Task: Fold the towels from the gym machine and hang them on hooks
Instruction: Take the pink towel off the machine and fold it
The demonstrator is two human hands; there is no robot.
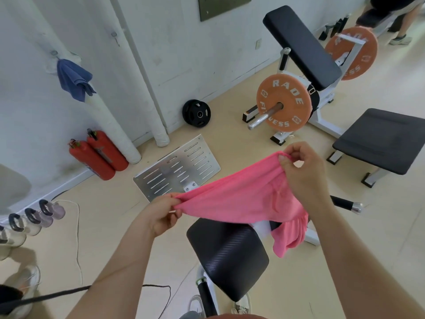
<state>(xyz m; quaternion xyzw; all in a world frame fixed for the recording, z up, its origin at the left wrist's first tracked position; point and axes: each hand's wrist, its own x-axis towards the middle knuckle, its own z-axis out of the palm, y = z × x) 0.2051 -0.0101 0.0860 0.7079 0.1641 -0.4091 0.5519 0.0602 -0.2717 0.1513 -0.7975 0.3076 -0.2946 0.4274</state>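
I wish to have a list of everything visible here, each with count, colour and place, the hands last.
pink towel: one, pink, stretched between both hands, above the seat pad
blue towel: one, blue, on a hook on the wall
empty hook: one, pale, wall, right of the blue towel
extinguishers: two, red, floor by the wall
orange plates: two, orange, on the machine
black plate: one, black, leaning on the wall
metal sheet: one, silver, floor
seat pad: one, black, below the pink towel
bench: one, black, right
left hand: one, pinches the pink towel's left end
right hand: one, pinches its upper right end
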